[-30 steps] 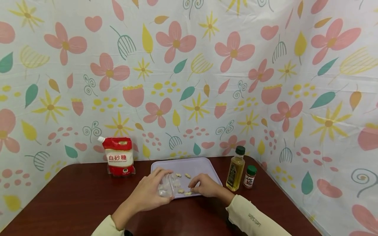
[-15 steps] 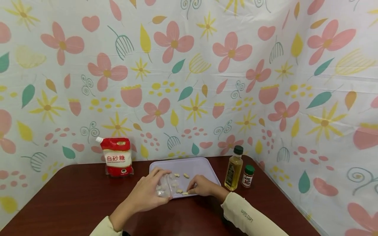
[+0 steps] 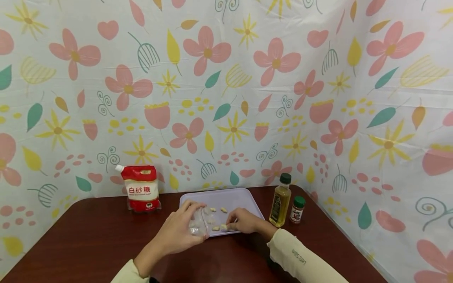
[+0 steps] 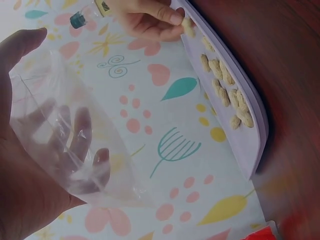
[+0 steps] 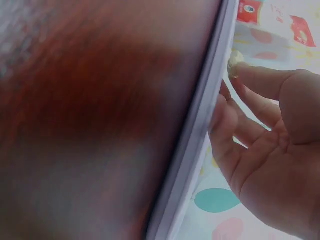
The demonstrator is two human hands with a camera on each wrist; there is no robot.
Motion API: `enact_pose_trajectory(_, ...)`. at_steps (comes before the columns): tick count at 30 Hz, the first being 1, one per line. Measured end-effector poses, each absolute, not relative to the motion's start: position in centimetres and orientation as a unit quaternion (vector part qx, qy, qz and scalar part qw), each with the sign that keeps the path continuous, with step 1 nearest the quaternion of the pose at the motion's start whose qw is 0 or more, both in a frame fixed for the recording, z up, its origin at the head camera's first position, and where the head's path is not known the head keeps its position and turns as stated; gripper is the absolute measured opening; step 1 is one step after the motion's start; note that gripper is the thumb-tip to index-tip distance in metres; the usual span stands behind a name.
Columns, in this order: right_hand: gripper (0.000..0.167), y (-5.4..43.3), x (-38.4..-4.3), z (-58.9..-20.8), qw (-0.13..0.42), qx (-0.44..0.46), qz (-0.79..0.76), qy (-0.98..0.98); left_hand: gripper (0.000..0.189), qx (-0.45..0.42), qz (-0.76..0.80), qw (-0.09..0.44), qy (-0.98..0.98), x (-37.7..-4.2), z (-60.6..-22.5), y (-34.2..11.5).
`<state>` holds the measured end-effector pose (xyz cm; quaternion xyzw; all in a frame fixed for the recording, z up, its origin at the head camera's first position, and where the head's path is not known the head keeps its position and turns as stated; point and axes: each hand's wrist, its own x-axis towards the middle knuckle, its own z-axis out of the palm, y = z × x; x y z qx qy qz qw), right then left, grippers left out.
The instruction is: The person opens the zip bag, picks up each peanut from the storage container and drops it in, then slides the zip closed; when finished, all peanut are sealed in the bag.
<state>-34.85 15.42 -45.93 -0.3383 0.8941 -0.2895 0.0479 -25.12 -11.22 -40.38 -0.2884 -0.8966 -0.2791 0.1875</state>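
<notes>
A clear plastic bag (image 3: pixel 198 227) is held by my left hand (image 3: pixel 178 230) over the left part of a pale purple tray (image 3: pixel 240 196). In the left wrist view, curled fingers show through the thin bag (image 4: pixel 117 167). My right hand (image 3: pixel 245 221) is at the tray's near edge, pinching a peanut (image 4: pixel 187 27) between thumb and fingertips. The right wrist view shows that peanut (image 5: pixel 235 61) at the thumb tip, just over the tray rim (image 5: pixel 197 120). Several unshelled peanuts (image 4: pixel 220 92) lie on the tray, some hidden from the head view by the bag and left hand.
A red and white bag of white sugar (image 3: pixel 142 188) stands at the back left. Right of the tray are an oil bottle (image 3: pixel 280 202) with a dark green cap and a small green-lidded jar (image 3: pixel 297 210). A flowered cloth (image 3: pixel 212 98) hangs behind the dark brown table (image 3: pixel 88 243).
My right fingers have taken hold of the peanut at the tray's near edge and brought it up slightly. My left hand keeps the bag in nearly the same place.
</notes>
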Motion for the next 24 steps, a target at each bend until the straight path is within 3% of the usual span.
enact_pose_trajectory(6, 0.005, 15.9, -34.5, -45.6, 0.031, -0.318, -0.333, 0.887, 0.07, -0.279, -0.27, 0.195, -0.901, -25.2, -40.8, -11.1)
enact_pose_trajectory(13, 0.005, 16.6, -34.2, -45.0, -0.034, -0.318, -0.344, 0.883, 0.069, -0.282, -0.255, 0.203, -0.902, -25.4, -41.1, -11.0)
enact_pose_trajectory(24, 0.004, 17.2, -33.0, -44.0, -0.06, -0.28, -0.4, 0.871, 0.068, -0.278, -0.27, 0.191, -0.902, -25.6, -41.5, -11.0)
